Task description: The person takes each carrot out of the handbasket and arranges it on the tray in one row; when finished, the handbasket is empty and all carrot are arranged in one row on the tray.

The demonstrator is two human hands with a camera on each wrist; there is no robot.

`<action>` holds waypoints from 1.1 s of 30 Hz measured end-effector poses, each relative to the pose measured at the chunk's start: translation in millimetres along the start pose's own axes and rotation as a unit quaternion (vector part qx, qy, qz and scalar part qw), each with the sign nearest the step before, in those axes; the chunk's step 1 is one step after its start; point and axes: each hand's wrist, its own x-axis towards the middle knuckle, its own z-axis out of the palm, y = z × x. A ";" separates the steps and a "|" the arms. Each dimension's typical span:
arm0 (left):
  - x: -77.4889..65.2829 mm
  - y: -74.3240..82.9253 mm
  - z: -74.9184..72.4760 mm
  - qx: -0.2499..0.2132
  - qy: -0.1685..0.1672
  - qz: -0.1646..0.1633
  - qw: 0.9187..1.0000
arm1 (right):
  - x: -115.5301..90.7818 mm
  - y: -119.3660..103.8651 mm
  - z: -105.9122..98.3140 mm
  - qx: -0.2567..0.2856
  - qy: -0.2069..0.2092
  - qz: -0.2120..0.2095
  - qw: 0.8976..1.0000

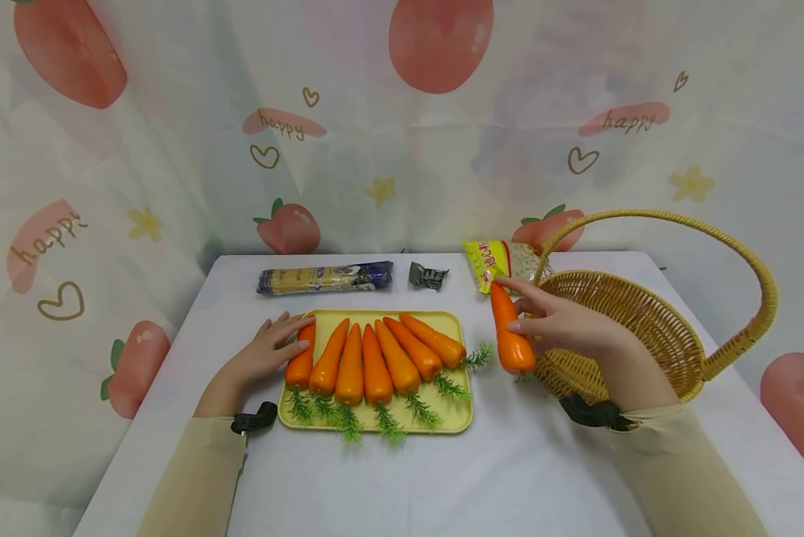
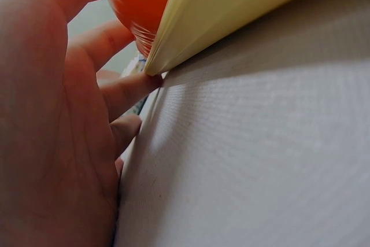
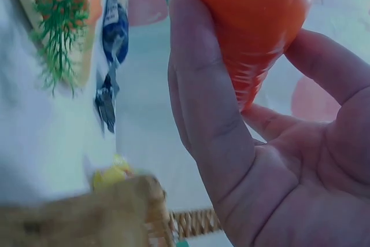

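My right hand (image 1: 566, 324) pinches an orange toy carrot (image 1: 512, 339) between thumb and fingers, its pointed end up, in front of the wicker basket's left side. In the right wrist view, the held carrot (image 3: 251, 10) hangs among the fingers. Several more carrots (image 1: 378, 369) with green tops lie fanned out on a yellow tray (image 1: 459, 418). My left hand (image 1: 268, 350) rests at the tray's left edge, thumb and index finger touching the leftmost carrot (image 1: 301, 358). In the left wrist view, the fingers of the left hand (image 2: 52, 108) reach that carrot and the tray rim.
A wicker basket (image 1: 633, 306) with a tall arched handle stands at the right. Along the back of the table lie a long noodle packet (image 1: 324, 278), a small dark wrapped packet (image 1: 427, 276) and a yellow snack bag (image 1: 485, 261). A patterned cloth (image 1: 355, 149) hangs behind.
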 end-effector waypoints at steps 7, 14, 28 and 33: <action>-0.8 0.1 -0.7 -0.003 -0.001 -0.007 1.000 | 28.4 -11.1 18.0 0.001 -0.023 0.000 1.000; -0.6 -0.6 -0.8 0.000 0.002 -0.007 1.000 | 60.8 -21.9 43.0 -0.003 -0.060 0.010 0.998; 1.4 -0.8 0.1 0.007 0.004 0.006 1.000 | 107.2 -35.2 87.5 -0.001 -0.086 0.001 0.996; 1.0 -0.9 0.3 0.004 0.003 0.001 1.000 | 118.3 -37.6 100.0 -0.004 -0.098 0.013 0.995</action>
